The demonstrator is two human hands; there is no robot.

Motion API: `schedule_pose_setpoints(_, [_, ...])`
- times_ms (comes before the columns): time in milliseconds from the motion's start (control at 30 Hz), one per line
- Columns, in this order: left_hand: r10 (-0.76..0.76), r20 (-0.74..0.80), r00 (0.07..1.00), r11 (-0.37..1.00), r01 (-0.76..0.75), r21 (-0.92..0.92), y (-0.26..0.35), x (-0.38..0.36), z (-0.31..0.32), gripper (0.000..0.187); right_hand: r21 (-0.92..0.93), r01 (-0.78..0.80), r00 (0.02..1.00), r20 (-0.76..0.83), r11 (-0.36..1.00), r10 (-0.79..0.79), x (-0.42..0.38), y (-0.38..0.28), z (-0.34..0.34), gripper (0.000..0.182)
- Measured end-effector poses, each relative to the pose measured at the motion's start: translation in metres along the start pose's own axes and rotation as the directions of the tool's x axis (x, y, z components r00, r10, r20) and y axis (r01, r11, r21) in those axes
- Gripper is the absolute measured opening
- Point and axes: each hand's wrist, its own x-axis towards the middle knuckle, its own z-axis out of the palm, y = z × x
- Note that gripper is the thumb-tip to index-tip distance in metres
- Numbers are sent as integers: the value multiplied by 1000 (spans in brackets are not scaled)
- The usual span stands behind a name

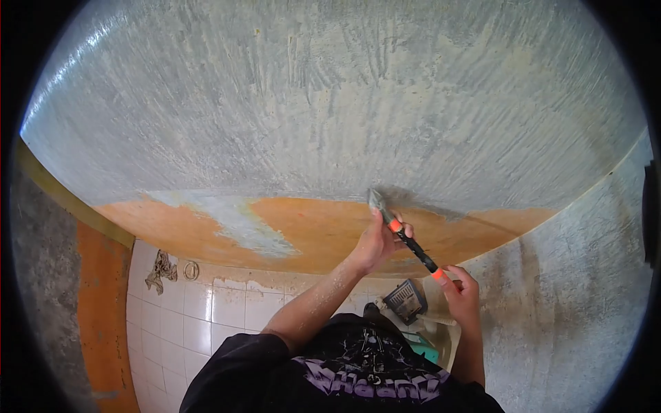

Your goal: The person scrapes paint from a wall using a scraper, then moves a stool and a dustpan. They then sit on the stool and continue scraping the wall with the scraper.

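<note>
Fingers of the left hand and right hand clamp the scraper, slanting up-left toward the grey wall (left nearer its blade).

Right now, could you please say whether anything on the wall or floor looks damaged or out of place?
The wall has a ragged grey patch interrupting its orange band, which looks worn; sandy residue dirties the white tiles along its base, and a crumpled cloth lies there at left.
</note>
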Motion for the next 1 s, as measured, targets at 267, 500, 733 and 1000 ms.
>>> schedule_pose_setpoints(267, [123, 4, 992, 992, -123, -31, 14, -7, -22, 64, -97, 75, 997, 16, 992, -74, 6, -34, 17, 39])
schedule_pose_setpoints(500, [76, -43, 996, 995, -79, -57, 4, 0, 0, 63, 16, 18, 1000, -10, 1000, -18, 3, -12, 6, 42])
schedule_pose_setpoints(733, [161, 35, 986, 979, -155, -136, 16, -11, -18, 61, 1, 60, 998, 2, 998, -60, -1, -20, 30, 41])
schedule_pose_setpoints(1000, [101, 5, 995, 992, -100, -80, 13, -12, -21, 64, -97, 80, 997, 13, 992, -80, 2, -19, 22, 40])
